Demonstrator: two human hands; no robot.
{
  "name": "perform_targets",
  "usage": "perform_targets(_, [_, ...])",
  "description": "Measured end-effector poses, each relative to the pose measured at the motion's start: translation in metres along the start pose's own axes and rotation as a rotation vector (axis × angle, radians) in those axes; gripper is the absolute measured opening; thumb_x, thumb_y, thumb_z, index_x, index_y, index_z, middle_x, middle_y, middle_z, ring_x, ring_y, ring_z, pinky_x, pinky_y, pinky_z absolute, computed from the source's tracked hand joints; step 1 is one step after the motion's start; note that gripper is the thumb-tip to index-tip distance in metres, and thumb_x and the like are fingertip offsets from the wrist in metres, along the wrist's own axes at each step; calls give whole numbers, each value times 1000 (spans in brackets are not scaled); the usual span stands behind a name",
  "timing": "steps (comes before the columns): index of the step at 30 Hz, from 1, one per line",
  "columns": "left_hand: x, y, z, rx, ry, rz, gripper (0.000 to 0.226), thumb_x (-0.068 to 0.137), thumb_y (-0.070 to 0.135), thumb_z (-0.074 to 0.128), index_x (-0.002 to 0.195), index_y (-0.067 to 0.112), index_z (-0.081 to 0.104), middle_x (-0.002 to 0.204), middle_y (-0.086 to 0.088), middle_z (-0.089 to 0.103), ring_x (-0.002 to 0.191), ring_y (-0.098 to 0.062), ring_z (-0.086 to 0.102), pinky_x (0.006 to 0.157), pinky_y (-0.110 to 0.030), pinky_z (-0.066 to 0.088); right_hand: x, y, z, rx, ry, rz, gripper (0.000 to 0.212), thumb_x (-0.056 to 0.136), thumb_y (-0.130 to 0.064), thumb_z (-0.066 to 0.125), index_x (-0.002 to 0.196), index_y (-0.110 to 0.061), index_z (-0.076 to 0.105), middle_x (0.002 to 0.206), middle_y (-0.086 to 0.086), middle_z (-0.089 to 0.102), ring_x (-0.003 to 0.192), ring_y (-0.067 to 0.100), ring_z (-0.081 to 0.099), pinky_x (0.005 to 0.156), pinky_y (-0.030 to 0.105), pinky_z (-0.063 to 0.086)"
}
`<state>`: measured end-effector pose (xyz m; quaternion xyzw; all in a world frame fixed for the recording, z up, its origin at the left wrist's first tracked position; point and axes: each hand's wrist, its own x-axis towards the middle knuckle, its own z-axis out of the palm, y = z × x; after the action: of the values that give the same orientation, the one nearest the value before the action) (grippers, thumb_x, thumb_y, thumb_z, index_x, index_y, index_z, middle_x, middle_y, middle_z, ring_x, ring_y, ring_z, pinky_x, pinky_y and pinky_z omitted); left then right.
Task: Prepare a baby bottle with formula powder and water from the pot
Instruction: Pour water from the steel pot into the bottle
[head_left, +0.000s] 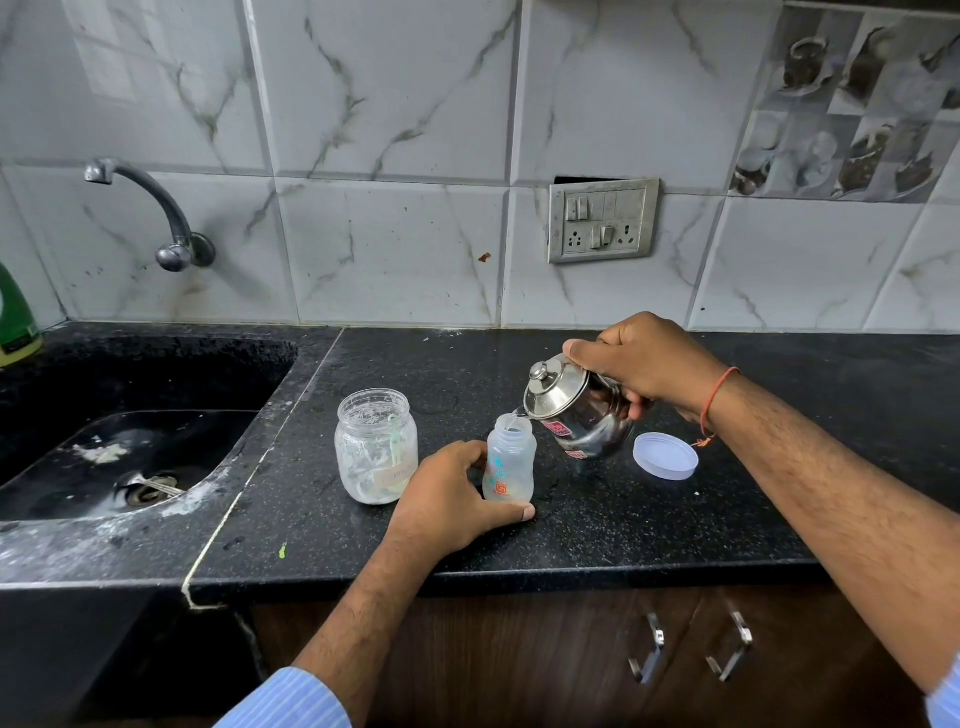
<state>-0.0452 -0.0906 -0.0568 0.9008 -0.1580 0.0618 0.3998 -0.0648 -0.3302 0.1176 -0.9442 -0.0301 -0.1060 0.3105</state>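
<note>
A black speckled counter (571, 530) runs under a wall of white marbled tiles, with a dark sink (130, 457) sunk into its left end and a curved tap (156, 208) fixed to the wall above it. A switch plate (602, 221) sits on the tiles further right, and the edge of a green bottle (15, 317) shows at the far left. Below the counter are brown cabinet doors with two metal handles (691, 649).

The baby bottle (510, 457) stands upright on the counter near its middle, open at the top, with no teat on it. The left hand (452, 499) wraps round its lower part, the thumb across the front near the base.

The right hand (644, 369) grips the steel pot (576, 410) from above and holds it off the counter, tilted to the left with its lid on. The pot's lip hangs right over the bottle's mouth, and a thin stream of water (514, 415) falls into the neck. An orange thread (714, 400) circles the right wrist.

Just left of the bottle, beside the left hand, stands an open glass jar (375, 441), its walls smeared with white powder. A round pale lid (666, 456) lies flat on the counter to the right of the pot, under the right wrist.
</note>
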Motion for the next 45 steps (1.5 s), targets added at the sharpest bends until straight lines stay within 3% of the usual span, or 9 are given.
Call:
perform_targets(5, [-1,2,-1,5,9,-4,86,49,84,87,119,37,74,109,18,74,96,-3,70,91,-37,63,4,3,1,35,-25,3,60,94,-59,67,86,0,73,79,25,77,42,20,61,49,23,48])
perform_targets(11, [-2,2,-1,7,12,-3,84,51,81,90,120,35,74,109,17,74,96,-4,70,91,-37,62,1,1,0,13,-3,3,59,97,-55,68,86,3,72,64,21,71,37,16,59,47,20,45])
perform_targets(17, [-2,3,-1,12,19,1,79,57,74,97,122,34,74,110,17,73,97,-4,69,90,-34,61,4,2,1,27,-20,-2,60,96,-56,68,89,3,73,79,28,76,40,18,60,46,20,45])
perform_targets(26, [-2,4,-1,23,21,-2,78,58,73,97,121,34,74,109,17,73,94,-4,68,87,-32,61,3,3,0,41,-32,3,58,96,-56,67,90,1,74,78,24,77,39,17,59,48,23,46])
perform_targets(32, [-2,2,0,2,15,-5,79,55,77,94,119,35,74,109,17,74,96,-3,70,88,-33,62,1,1,-2,55,-27,20,60,96,-56,68,86,2,72,56,14,68,38,18,58,51,23,46])
perform_targets(35, [-1,1,1,-9,19,-1,76,53,79,92,114,37,74,107,17,75,95,-2,70,88,-36,62,-1,-1,-3,34,-30,30,54,97,-56,67,79,-5,71,41,2,55,38,18,59,54,26,45])
perform_targets(45, [-1,-1,0,-21,5,4,81,53,79,92,119,37,74,111,18,75,99,-2,71,91,-37,63,-5,-9,-5,-8,-29,4,50,98,-55,66,66,-17,65,39,-1,55,37,16,58,46,20,44])
